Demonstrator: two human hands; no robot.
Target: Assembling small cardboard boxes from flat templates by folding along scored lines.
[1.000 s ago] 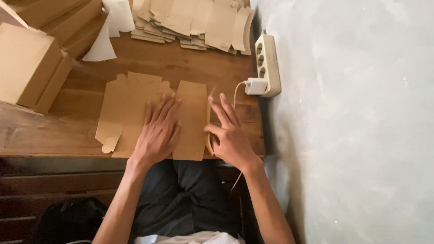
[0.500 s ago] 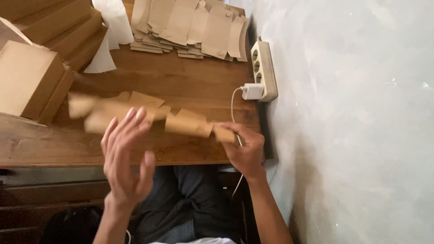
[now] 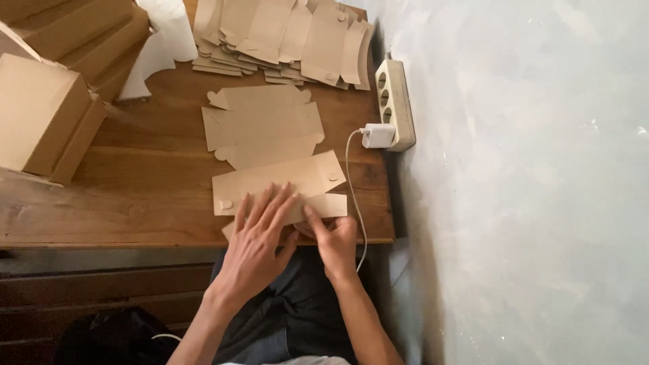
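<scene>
A flat brown cardboard box blank [image 3: 267,132] lies unfolded on the wooden table [image 3: 149,196], its long axis running away from me. My left hand [image 3: 260,236] rests palm down with fingers spread on the blank's near panel [image 3: 291,177]. My right hand [image 3: 334,245] sits at the table's near edge. Its fingers are closed on the narrow near flap [image 3: 328,205], index finger on top.
A fanned stack of flat blanks [image 3: 291,37] lies at the far edge. Assembled brown boxes [image 3: 40,115] stand at the left beside a white paper roll [image 3: 172,27]. A power strip [image 3: 394,94] with a white charger [image 3: 377,135] and cable [image 3: 351,196] runs along the right edge.
Both hands first pressed on the blank. My right hand then lifted and turned it in the air. It now lies flat again with both hands on its near end.
</scene>
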